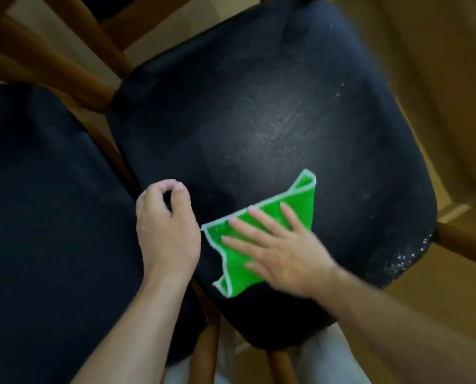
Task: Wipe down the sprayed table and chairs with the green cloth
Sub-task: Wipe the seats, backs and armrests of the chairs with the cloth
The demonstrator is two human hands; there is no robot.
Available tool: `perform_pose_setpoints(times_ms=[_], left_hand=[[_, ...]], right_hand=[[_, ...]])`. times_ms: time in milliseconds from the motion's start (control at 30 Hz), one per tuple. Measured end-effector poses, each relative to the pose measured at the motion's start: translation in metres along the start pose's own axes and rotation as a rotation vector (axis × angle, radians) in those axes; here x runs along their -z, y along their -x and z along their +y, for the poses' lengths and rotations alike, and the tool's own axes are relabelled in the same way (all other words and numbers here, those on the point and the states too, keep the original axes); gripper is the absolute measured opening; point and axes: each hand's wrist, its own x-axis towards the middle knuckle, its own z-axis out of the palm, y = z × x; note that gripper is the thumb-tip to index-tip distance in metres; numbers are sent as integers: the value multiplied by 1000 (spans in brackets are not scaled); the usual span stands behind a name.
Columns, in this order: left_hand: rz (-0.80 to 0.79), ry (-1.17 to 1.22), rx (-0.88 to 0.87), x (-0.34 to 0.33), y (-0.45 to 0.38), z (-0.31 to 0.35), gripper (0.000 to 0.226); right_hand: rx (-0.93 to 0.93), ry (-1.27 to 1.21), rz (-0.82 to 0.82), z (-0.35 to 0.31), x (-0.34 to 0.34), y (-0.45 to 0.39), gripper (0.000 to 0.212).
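- While two dark padded chairs stand side by side under the camera, the left seat [51, 217] fills the picture's left side, just beside the right seat [259, 106], with a narrow gap and brown wooden frame rails [65, 67] showing between them.
- Over the left edge of the right seat hangs the left hand [167, 231], its back to the camera; the fingers are curled loosely, thumb tip close to the forefinger tip, and nothing shows between them.
- Whether that hand touches the right seat cannot be told.
- Just right of the left hand, on the near part of the right seat, lies the green cloth [295, 200], edged in white and rumpled, one corner pointing up toward the seat's middle and another toward its near edge.
- On the cloth rests the right hand [283, 248], palm down, its fingers [261, 217] straight and spread, pressing the cloth flat against the right seat.
- Beyond the cloth, the middle of the right seat has a dull grey sheen.
- At the right seat's near right corner, white speckles [408, 253] dot the dark cover.
- Right of the right seat, a wooden rail [464, 236] sticks out over the tan floor [453, 106].
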Motion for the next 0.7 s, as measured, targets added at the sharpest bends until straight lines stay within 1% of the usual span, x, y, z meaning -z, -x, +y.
perform_pose_setpoints(times_ms=[33,67,133,200,267,300,333,367,400,467,533,567,633,667,700], left_hand=[[-6,27,-12,0,-1,0,18],[-15,52,-26,0,-2,0,20],[-29,103,-46,-4,-2,0,26],[-38,158,-16,-9,-5,0,31],[-52,223,72,-11,-7,-2,33],[-52,250,114,-10,-9,-4,33],[-40,274,144,-8,-12,-6,32],[-18,295,164,-5,-14,-8,33],[12,314,182,-1,-17,-9,34],[70,331,214,7,-22,-15,37],[93,337,246,16,-24,-19,41],[97,342,254,19,-25,-21,43],[105,358,262,22,-24,-23,46],[105,368,268,22,-23,-23,48],[94,373,280,21,-22,-24,50]], right_hand=[[-2,31,22,23,9,-11,58],[-60,40,57,46,17,-26,58],[-292,-15,117,88,38,-62,60],[-537,-110,183,115,59,-102,59],[-740,-230,233,116,71,-131,59],[-810,-268,255,105,73,-141,59],[-840,-281,269,87,72,-146,61],[-821,-263,271,64,66,-146,62],[-751,-220,261,37,57,-140,64],[-536,-136,228,-20,35,-112,66],[-290,-84,174,-63,11,-73,66],[-164,-54,122,-72,2,-55,65],[48,1,36,-58,-5,-34,62],[96,26,40,-40,-4,-32,60],[95,40,71,-18,0,-33,60]])
